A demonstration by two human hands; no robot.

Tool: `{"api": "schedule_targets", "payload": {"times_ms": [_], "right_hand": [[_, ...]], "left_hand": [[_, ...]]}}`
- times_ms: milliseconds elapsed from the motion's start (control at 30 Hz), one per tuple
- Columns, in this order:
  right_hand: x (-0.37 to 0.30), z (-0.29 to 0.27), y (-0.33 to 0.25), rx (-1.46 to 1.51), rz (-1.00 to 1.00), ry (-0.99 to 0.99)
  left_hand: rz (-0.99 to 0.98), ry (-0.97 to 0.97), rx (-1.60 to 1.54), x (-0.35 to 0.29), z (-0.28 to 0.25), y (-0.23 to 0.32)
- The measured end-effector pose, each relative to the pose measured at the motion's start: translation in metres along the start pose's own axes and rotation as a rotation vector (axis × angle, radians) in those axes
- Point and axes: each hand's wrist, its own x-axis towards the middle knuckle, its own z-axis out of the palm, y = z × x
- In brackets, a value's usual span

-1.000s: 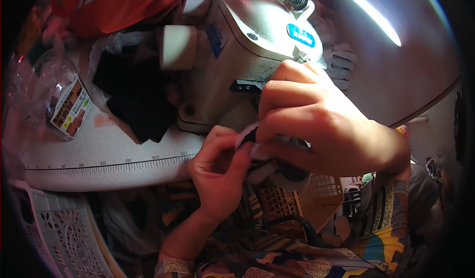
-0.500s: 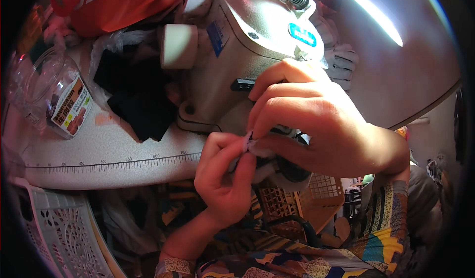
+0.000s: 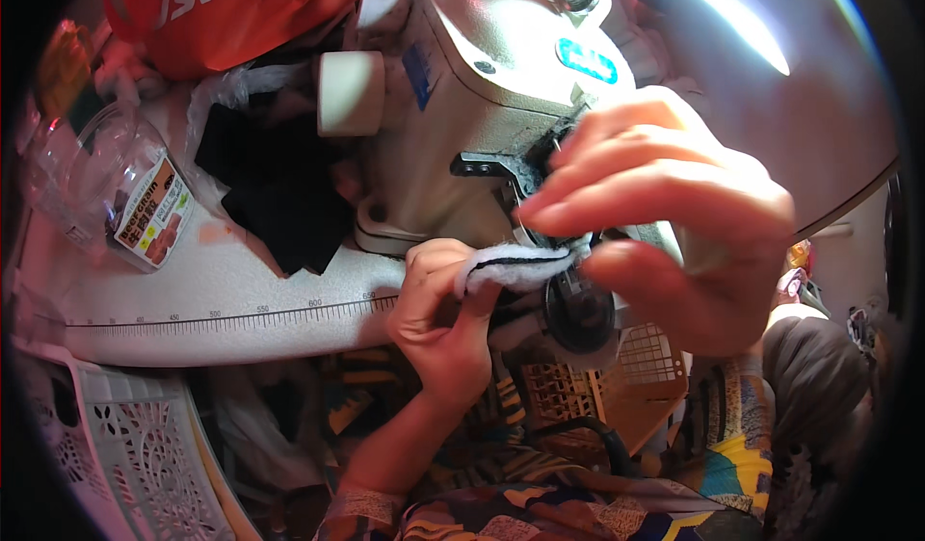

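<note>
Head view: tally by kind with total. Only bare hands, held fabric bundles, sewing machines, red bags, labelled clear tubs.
Bare hands: 2 (left hand, right hand)
Held fabric bundle: 1, white and black
Sewing machine: 1
Red bag: 1
Labelled clear tub: 1
Total: 6

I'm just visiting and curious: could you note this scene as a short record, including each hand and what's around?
Left hand: pinching a fluffy white cloth with a black line along it
Right hand: fingers parted from thumb, near the cloth's far end; contact unclear
Machine: pale sewing machine, just beyond the cloth
Left of machine: black fabric, clear jar
Behind those: red bag
Lower left: white basket
Light: bright lamp, upper right
</note>
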Motion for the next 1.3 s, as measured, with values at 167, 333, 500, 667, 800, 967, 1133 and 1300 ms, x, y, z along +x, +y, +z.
{"api": "schedule_targets", "payload": {"times_ms": [167, 333, 500, 667, 800, 967, 1133, 1300], "right_hand": [[-0.038, -0.023, -0.002, -0.076, -0.049, 0.149], [-0.072, -0.033, 0.006, -0.07, 0.003, 0.193], [-0.11, -0.031, -0.002, 0.059, 0.148, 0.352], [-0.128, -0.006, 0.004, 0.272, 0.229, 0.647], [-0.114, 0.059, 0.027, 0.5, 0.421, 0.918], [-0.141, 0.102, 0.031, 0.654, 0.65, 0.68], [-0.12, 0.132, 0.023, 0.982, 0.787, 0.613], [-0.117, 0.123, 0.018, 0.691, 0.665, 0.548]], "left_hand": [[0.153, -0.024, 0.049, -0.008, 0.008, -0.017], [0.125, 0.048, 0.218, -0.009, 0.011, -0.016], [0.227, 0.022, 0.414, -0.009, 0.022, -0.02], [0.191, -0.048, 0.442, -0.003, 0.022, -0.012], [0.313, -0.036, 0.653, 0.003, 0.008, -0.006], [0.31, -0.202, 0.867, 0.008, 0.021, 0.026], [0.448, -0.197, 1.114, 0.012, 0.019, 0.045], [0.431, -0.22, 1.043, 0.012, 0.02, 0.042]]}}
